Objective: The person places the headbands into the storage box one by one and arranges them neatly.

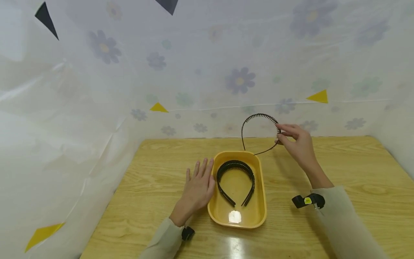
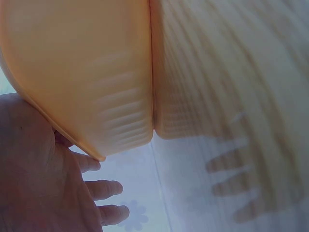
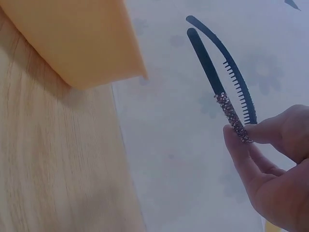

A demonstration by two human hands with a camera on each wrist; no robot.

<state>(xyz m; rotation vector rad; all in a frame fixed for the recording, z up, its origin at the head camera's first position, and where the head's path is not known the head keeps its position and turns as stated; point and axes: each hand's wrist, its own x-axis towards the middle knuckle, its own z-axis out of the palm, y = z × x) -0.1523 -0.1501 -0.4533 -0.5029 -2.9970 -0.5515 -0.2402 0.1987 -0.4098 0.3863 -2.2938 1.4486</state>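
Note:
My right hand (image 1: 298,144) pinches a thin black toothed headband (image 1: 260,115) by one side, holding it up beyond the far right corner of a yellow plastic tray (image 1: 262,201). In the right wrist view, sparkly beads cover part of this headband (image 3: 231,115), and thumb and fingertips meet on the beaded stretch. More black headbands (image 1: 235,164) lie nested inside the tray, their ends toward me. With straight, spread fingers, my left hand (image 1: 198,189) rests against the tray's left rim. The left wrist view shows the tray's ribbed outer wall (image 2: 116,101) beside that palm.
The tray stands on a wood-grain table (image 1: 155,172). Behind the table hangs a pale flower-printed sheet (image 1: 200,72), with another stretch of sheeting (image 1: 64,126) along the left side. Yellow triangles (image 1: 318,97) mark the back sheet. Each sleeve carries a small black wrist camera (image 1: 302,201).

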